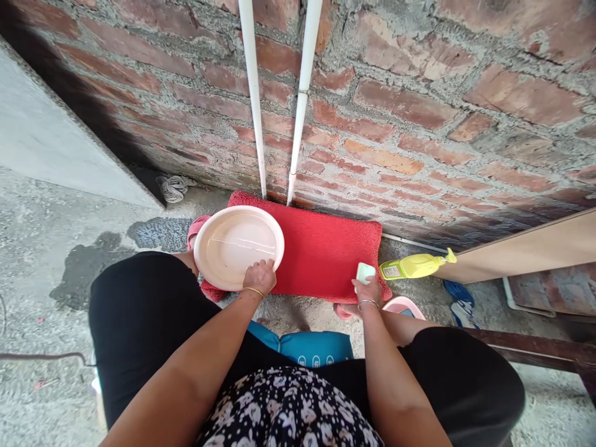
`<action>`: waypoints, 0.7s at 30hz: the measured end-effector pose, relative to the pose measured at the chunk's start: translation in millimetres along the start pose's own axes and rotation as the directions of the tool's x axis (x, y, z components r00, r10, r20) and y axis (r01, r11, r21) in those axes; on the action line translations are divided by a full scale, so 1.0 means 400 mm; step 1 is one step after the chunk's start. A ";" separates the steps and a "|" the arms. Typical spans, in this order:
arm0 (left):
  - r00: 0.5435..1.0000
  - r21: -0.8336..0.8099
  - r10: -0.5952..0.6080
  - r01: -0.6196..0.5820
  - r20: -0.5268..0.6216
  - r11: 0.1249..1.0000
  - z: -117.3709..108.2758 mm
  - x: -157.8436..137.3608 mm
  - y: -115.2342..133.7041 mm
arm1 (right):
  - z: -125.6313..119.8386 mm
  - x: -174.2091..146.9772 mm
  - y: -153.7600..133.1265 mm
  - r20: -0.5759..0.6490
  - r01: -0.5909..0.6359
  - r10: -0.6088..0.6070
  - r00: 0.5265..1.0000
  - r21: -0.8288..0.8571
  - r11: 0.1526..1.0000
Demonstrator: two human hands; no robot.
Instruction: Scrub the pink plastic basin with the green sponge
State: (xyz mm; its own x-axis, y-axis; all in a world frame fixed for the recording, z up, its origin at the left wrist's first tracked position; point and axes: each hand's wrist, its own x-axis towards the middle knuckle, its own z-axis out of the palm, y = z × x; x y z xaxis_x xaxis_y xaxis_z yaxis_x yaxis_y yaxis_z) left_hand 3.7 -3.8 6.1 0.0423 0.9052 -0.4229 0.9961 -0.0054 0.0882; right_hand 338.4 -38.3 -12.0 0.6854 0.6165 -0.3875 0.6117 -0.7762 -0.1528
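Red rectangular cloth cover with shaggy edges (326, 248): we take this as our landmark; it lies in front of our knees, over a low support that we cannot make out.
Pale cream-pink round plastic basin (233, 226): on the left end of the cover, perhaps because that leaves the middle and right bare; its outer side appears to reach past that end. Bright streaks inside suggest clear water.
Left hand (259, 276): at the basin's near right rim, left of the cover's middle. Our fingers are narrow, close together and bent over the rim, probably to steady the basin; where the thumb sits, we cannot tell.
Pale mint-green block with rounded corners (365, 273): above the cover's right end, its material unclear to us; whether it touches the cloth, we cannot tell.
Right hand (370, 290): near the cover's right front corner. Our fingers close around the block's near part, leaving its far part uncovered, which seems enough for a light thing.
Yellow plastic pump bottle (412, 266): just beside the cover's right end, seemingly kept within easy reach, off the cloth.
Pink plastic tub (401, 300): near the cover's right front corner, partly behind our arm, with something bluish-grey inside.
Two slim white pipes (252, 87): behind the cover, against the brick wall (395, 112), which likely backs them.
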 end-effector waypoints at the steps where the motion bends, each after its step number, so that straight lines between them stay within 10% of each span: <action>1: 1.000 0.003 0.000 0.000 -0.005 1.000 0.000 0.000 0.000 | -0.012 0.015 0.025 -0.013 -0.080 0.081 0.997 0.038 0.996; 5: 1.000 0.004 0.000 0.001 -0.013 1.000 0.003 0.002 0.000 | -0.016 0.030 0.041 -0.046 -0.199 0.213 0.976 0.214 0.956; 10: 1.000 -0.020 0.009 -0.009 -0.029 1.000 0.008 0.002 -0.002 | 0.060 -0.071 -0.123 -0.006 0.192 -0.193 0.981 0.117 0.974; 17: 1.000 -0.038 0.003 -0.003 -0.012 0.999 0.009 0.000 -0.002 | 0.157 -0.247 -0.340 0.326 0.726 -0.654 0.682 -0.203 0.657; 21: 1.000 -0.042 0.003 -0.003 0.001 0.999 0.008 0.000 -0.003 | 0.143 -0.210 -0.325 0.310 0.707 -0.639 0.704 -0.224 0.671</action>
State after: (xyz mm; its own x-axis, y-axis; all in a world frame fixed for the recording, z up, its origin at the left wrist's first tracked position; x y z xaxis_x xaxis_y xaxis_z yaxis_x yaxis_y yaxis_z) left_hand 2.9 -5.1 2.9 0.0452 0.9046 -0.4239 0.9918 0.0102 0.1276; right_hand 179.0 3.2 -11.7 -0.0304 0.8887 -0.4574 0.9833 -0.0555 -0.1732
